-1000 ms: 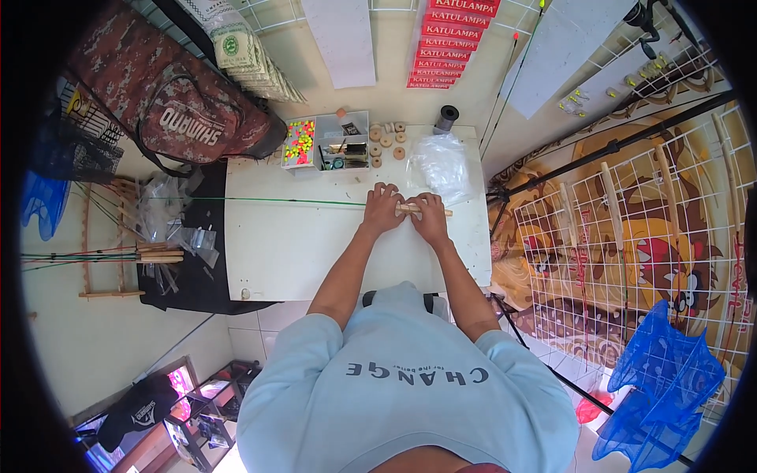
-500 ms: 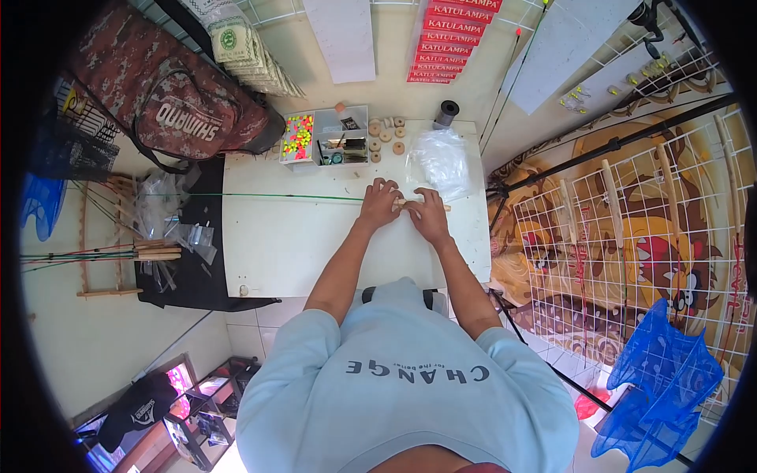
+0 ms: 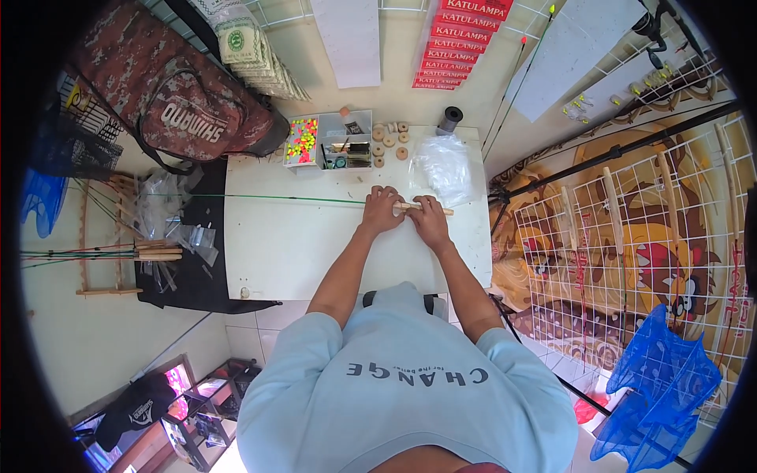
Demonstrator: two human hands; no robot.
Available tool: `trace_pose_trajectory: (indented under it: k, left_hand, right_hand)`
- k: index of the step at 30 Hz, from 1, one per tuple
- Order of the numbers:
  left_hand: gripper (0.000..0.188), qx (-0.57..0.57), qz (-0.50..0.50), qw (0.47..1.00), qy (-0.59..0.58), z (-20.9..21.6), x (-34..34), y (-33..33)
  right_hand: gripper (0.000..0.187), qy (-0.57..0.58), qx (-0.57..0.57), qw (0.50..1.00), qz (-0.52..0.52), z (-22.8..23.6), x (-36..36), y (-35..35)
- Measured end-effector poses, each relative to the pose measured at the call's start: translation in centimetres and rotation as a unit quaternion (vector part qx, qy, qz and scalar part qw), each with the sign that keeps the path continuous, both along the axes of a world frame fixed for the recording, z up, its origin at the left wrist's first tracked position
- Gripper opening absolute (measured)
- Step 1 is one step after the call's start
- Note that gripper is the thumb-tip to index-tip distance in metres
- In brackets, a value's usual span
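A slim green fishing rod (image 3: 315, 199) lies across the white table, its thin end pointing left and its pale wooden handle (image 3: 407, 206) under my hands. My left hand (image 3: 382, 211) is closed around the rod where the green shaft meets the handle. Close beside it on the right, my right hand (image 3: 430, 221) grips the handle with bent fingers. A short stretch of wood shows between the hands, and the handle's butt end sticks out past the right one. My fingertips are partly hidden.
A white divided box (image 3: 323, 164) with bright floats and small bottles stands at the table's back. Wooden rings (image 3: 378, 151), a dark spool (image 3: 450, 120) and clear plastic bags (image 3: 441, 167) lie right of it. More rods with wooden handles (image 3: 159, 251) rest at left on black cloth (image 3: 206, 272).
My right hand has shifted slightly on the handle, its fingers now lower and more curled around it. The whole view has moved a little; the rod stays in about the same place.
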State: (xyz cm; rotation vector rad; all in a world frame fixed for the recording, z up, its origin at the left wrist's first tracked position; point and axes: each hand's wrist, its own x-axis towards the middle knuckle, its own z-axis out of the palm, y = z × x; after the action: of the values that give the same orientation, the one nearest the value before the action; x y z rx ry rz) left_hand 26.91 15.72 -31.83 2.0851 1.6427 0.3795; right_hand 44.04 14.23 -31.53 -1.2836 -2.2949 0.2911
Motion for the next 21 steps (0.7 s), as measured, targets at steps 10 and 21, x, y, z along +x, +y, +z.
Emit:
trace_pose_trajectory:
  k: [10,21]
  left_hand:
    - [0.036,-0.015,0.056,0.998,-0.008,0.8,0.2,0.5]
    - [0.032,-0.026,0.077,0.997,-0.004,0.7,0.0,0.5]
  right_hand:
    - [0.012,0.048,-0.02,0.997,-0.051,1.1,-0.4,-0.3]
    - [0.012,-0.03,-0.026,0.998,-0.05,-0.3,-0.5,-0.7]
